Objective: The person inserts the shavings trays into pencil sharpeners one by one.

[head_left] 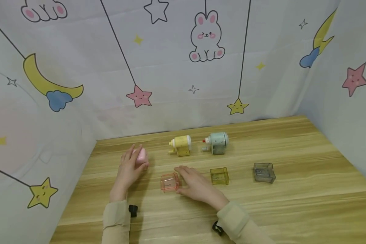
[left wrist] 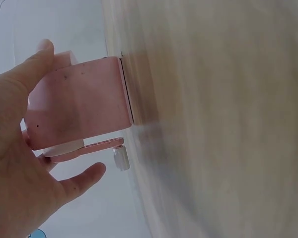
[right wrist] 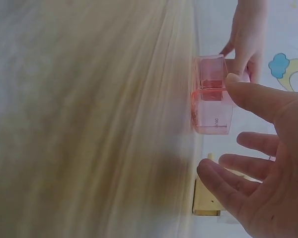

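My left hand (head_left: 128, 169) grips a pink crank pencil sharpener (head_left: 142, 156) at the left of the table. In the left wrist view, the thumb lies along one side of the sharpener (left wrist: 84, 101) and other fingers are behind it, near its crank (left wrist: 89, 148). My right hand (head_left: 198, 186) reaches around the right end of a clear red shavings drawer (head_left: 167, 183). Its thumb tip is right at the drawer's edge in the right wrist view, while the other fingers (right wrist: 238, 186) are spread apart from it.
A yellow sharpener (head_left: 182, 145) and a blue sharpener (head_left: 218, 143) stand toward the back. Right of my right hand sit a clear yellow drawer (head_left: 219, 176) and a clear grey drawer (head_left: 263, 173). A patterned curtain (head_left: 170, 67) hangs behind the wooden table (head_left: 308, 203).
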`<action>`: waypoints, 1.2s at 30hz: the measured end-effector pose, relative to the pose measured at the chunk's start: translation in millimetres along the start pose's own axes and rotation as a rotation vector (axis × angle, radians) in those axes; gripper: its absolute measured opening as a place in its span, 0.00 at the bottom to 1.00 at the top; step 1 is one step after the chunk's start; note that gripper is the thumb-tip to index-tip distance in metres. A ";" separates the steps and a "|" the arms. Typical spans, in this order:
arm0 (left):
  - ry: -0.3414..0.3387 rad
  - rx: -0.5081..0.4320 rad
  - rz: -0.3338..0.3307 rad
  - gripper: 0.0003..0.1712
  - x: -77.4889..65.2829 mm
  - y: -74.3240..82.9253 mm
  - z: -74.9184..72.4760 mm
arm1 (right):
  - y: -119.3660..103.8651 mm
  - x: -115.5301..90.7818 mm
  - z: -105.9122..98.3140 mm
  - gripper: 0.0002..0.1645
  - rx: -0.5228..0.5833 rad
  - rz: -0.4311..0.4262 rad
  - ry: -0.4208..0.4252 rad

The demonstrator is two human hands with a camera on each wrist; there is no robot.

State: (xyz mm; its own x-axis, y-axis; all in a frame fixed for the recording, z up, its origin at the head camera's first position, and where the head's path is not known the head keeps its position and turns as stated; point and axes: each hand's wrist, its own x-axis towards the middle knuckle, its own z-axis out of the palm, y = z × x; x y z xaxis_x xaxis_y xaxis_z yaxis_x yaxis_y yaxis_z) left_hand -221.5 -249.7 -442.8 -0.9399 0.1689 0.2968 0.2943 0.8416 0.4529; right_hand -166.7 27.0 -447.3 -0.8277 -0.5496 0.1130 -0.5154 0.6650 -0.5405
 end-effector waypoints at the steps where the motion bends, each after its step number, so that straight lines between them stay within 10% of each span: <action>1: -0.005 -0.001 -0.003 0.41 0.2 -0.3 0.1 | 0.2 0.3 0.4 0.44 0.006 0.003 -0.002; 36: -0.126 -0.111 0.018 0.33 5.3 -2.7 -6.7 | -2.1 10.7 8.8 0.36 -0.084 -0.020 -0.022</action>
State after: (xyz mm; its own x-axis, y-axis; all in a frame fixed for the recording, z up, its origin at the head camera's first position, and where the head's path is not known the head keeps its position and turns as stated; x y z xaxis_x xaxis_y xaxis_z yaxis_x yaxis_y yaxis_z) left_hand -226.1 -254.5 -436.7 -0.9466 0.2523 0.2009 0.3219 0.7775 0.5403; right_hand -172.5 15.3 -452.2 -0.8125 -0.5736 0.1039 -0.5492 0.6936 -0.4661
